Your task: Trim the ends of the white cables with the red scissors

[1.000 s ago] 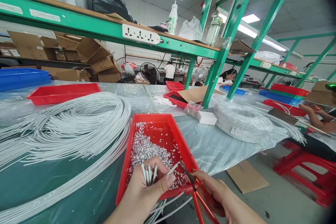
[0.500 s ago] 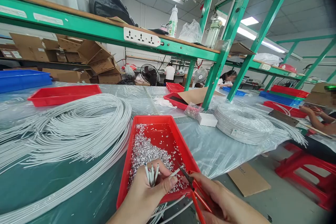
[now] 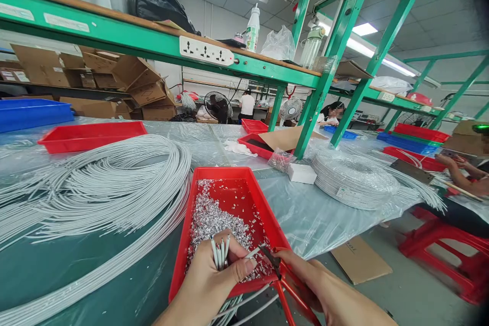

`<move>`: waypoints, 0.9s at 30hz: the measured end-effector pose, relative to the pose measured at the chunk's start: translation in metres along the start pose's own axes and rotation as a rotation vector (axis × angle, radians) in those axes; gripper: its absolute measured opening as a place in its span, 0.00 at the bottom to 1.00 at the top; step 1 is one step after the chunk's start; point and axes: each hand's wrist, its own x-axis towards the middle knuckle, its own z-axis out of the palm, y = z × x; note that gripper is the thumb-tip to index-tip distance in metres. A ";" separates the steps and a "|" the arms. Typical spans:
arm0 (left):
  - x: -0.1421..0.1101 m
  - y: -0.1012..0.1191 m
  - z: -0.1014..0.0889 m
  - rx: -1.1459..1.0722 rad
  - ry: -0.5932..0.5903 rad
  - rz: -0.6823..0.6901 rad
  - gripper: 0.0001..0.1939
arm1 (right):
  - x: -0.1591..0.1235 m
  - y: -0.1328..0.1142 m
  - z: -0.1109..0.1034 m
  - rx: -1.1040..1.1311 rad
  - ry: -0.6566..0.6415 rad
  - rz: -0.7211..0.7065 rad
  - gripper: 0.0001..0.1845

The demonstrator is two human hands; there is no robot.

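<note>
My left hand (image 3: 214, 270) is closed round several white cables (image 3: 220, 254), their cut ends pointing up. One cable (image 3: 252, 253) sticks out to the right between its thumb and forefinger. My right hand (image 3: 309, 280) grips red-handled cutting pliers (image 3: 280, 280), whose dark jaws are at the tip of that cable. Whether the jaws touch the cable is hard to see. Both hands are over the near end of a red tray (image 3: 263, 198), which holds many small silvery scraps (image 3: 217, 219). The cables' lengths run down below my hands.
Loops of white cable (image 3: 126, 183) lie on the left of the table. A wrapped cable coil (image 3: 355, 181) and a white box (image 3: 301, 173) are to the right. A green shelf frame (image 3: 153, 48) spans above. A co-worker's hands (image 3: 458, 163) show at far right, near a red stool (image 3: 446, 254).
The handles of the pliers have spread wider and the fingers of my right hand have shifted on them. My left hand holds the cables in nearly the same place.
</note>
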 end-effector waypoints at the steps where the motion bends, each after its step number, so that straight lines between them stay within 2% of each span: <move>1: 0.000 0.000 0.000 0.000 0.002 -0.008 0.16 | 0.000 0.001 0.000 -0.015 0.004 -0.007 0.38; 6: -0.001 -0.006 -0.003 -0.102 -0.032 -0.090 0.20 | 0.002 0.003 0.000 -0.108 0.013 -0.073 0.34; 10: -0.001 -0.016 -0.009 -0.295 -0.203 -0.096 0.20 | 0.003 0.000 -0.004 -0.084 -0.005 -0.108 0.31; 13: -0.003 -0.015 -0.012 -0.489 -0.284 -0.245 0.19 | 0.006 -0.001 -0.009 -0.069 -0.014 -0.102 0.29; 16: -0.006 -0.008 -0.012 -0.583 -0.255 -0.327 0.18 | 0.014 0.001 -0.009 -0.014 0.017 -0.161 0.21; 17: -0.007 -0.006 -0.012 -0.584 -0.241 -0.323 0.18 | 0.018 0.002 -0.007 0.061 0.026 -0.195 0.16; 19: -0.007 -0.006 -0.011 -0.538 -0.224 -0.289 0.20 | 0.026 0.000 0.000 0.352 0.086 -0.238 0.11; 22: -0.008 -0.014 -0.009 -0.402 -0.224 -0.219 0.23 | 0.038 -0.012 0.015 0.867 0.251 -0.287 0.15; 24: -0.009 -0.020 -0.008 -0.321 -0.223 -0.183 0.25 | 0.046 -0.022 0.023 1.010 0.237 -0.340 0.12; 27: -0.009 -0.022 -0.008 -0.275 -0.206 -0.172 0.26 | 0.057 -0.029 0.028 1.052 0.157 -0.381 0.06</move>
